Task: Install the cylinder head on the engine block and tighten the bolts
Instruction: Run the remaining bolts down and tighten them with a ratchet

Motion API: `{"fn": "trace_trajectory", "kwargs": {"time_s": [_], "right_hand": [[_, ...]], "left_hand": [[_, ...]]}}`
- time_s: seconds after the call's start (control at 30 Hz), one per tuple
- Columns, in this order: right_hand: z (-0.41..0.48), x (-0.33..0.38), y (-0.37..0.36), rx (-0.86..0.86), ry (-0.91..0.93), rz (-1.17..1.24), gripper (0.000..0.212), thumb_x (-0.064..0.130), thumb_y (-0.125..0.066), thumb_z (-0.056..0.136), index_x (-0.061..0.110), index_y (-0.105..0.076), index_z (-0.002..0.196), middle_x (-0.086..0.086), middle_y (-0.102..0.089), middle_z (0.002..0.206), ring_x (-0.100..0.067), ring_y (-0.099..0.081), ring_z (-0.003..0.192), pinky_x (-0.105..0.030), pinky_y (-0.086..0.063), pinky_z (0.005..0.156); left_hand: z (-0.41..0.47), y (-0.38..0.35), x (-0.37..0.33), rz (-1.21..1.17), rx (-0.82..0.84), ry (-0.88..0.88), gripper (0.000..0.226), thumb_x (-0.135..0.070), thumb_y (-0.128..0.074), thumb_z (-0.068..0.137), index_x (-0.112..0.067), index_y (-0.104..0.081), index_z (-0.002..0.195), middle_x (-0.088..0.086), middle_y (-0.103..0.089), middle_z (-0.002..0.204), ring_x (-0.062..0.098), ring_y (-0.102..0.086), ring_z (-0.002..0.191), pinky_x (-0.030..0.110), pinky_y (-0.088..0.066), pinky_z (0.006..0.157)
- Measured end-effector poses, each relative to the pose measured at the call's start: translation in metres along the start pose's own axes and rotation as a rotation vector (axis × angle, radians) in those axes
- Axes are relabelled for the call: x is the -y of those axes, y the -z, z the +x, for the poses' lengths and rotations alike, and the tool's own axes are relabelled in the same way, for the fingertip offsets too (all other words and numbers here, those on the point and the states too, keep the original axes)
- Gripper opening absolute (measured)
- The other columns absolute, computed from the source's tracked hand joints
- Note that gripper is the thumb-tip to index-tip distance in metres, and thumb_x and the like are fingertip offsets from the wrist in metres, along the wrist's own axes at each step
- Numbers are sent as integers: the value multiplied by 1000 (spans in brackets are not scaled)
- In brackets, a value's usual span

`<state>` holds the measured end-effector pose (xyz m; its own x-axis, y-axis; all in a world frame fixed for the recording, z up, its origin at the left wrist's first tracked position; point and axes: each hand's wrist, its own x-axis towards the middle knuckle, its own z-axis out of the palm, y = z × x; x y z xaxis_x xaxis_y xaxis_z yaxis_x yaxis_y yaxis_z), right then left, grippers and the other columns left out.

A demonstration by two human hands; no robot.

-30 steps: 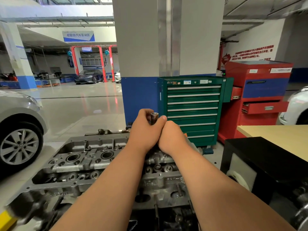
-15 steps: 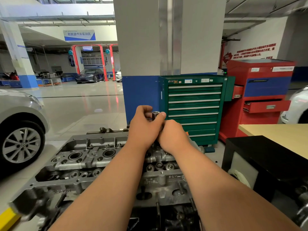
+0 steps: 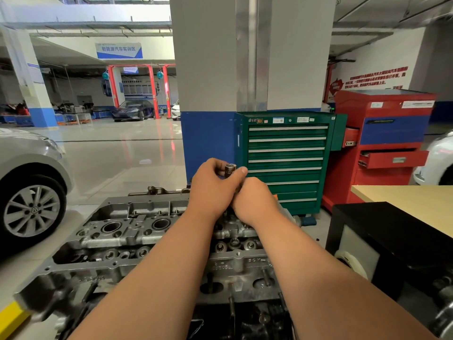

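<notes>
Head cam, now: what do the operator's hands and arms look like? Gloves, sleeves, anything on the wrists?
No gloves on the left hand or right hand, no rings in view. Left forearm and right forearm are bare down to the frame's bottom edge: no sleeve, watch or wristband visible.

We read 新能源汽车实训区 on the blue-and-white banner (image 3: 119, 50) hanging in the hall. We make out a VW badge on the silver car's wheel hub (image 3: 35, 210). The red wall lettering (image 3: 375, 78) and the cast marks on the cylinder head (image 3: 235, 263) are too blurred for us.
</notes>
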<state>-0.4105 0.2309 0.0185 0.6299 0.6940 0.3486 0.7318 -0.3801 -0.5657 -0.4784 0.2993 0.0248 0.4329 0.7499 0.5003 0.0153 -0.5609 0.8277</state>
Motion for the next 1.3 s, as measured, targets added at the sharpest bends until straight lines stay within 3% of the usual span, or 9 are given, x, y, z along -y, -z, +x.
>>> {"fn": "trace_trajectory", "kwargs": {"time_s": [0.1,0.3,0.57,0.67,0.77,1.03,1.13,1.23,1.3], "right_hand": [[-1,0,1,20,8,71,25,20,-52,84,17,-49,60,0,-55,61,-20,-49,56,-25,-26,46],[-4,-2,3,42,42,138,27,21,-55,88,18,-52,60,1,-54,58,-21,-47,56,-27,-31,48],[-1,1,0,-8,-2,92,20,16,-52,85,17,-54,65,-2,-59,66,-23,-53,61,-25,-28,46],[-3,-1,4,58,50,158,18,20,-51,88,17,-60,73,-2,-63,68,-24,-55,64,-27,-33,49],[-3,-3,5,46,52,173,24,20,-54,88,21,-56,65,1,-59,64,-21,-51,60,-27,-34,49],[1,-1,0,-29,4,131,14,23,-55,87,15,-66,83,0,-62,70,-19,-51,61,-24,-29,45],[0,-4,3,41,39,201,18,26,-54,89,18,-65,79,5,-59,61,-10,-47,51,-20,-33,39],[-1,-5,4,32,49,244,28,18,-57,88,19,-54,60,4,-53,55,-18,-44,53,-25,-33,47],[1,-5,3,-26,23,206,28,14,-56,86,18,-50,58,-2,-55,60,-24,-49,59,-28,-37,52]], "left_hand": [[1,4,2,-6,-37,-37,12,-34,-72,83,-22,-68,83,-6,-69,79,11,-65,80,31,-52,78],[-1,8,0,-15,10,-59,39,-31,-66,88,-18,-63,125,-8,-69,93,10,-64,97,30,-48,94],[3,2,3,28,-2,-22,12,-35,-73,81,-25,-66,82,-11,-68,79,4,-63,78,25,-48,73],[3,6,3,9,38,-37,26,-32,-68,86,-21,-71,109,-10,-72,95,9,-66,97,29,-49,91],[1,6,3,-8,82,-11,51,-35,-62,91,-20,-51,139,-6,-70,110,13,-60,114,35,-44,102],[2,4,4,42,4,-14,23,-37,-74,79,-19,-61,74,-4,-68,76,14,-65,81,33,-52,76],[2,7,3,61,29,-43,12,-35,-68,86,-22,-68,87,-9,-68,78,10,-65,84,38,-53,86],[0,6,1,27,70,-8,29,-36,-61,90,-29,-56,118,-11,-66,82,14,-64,96,45,-45,100],[-1,4,-2,3,80,15,30,-44,-64,83,-32,-51,107,-12,-66,86,14,-63,98,48,-42,102]]}}
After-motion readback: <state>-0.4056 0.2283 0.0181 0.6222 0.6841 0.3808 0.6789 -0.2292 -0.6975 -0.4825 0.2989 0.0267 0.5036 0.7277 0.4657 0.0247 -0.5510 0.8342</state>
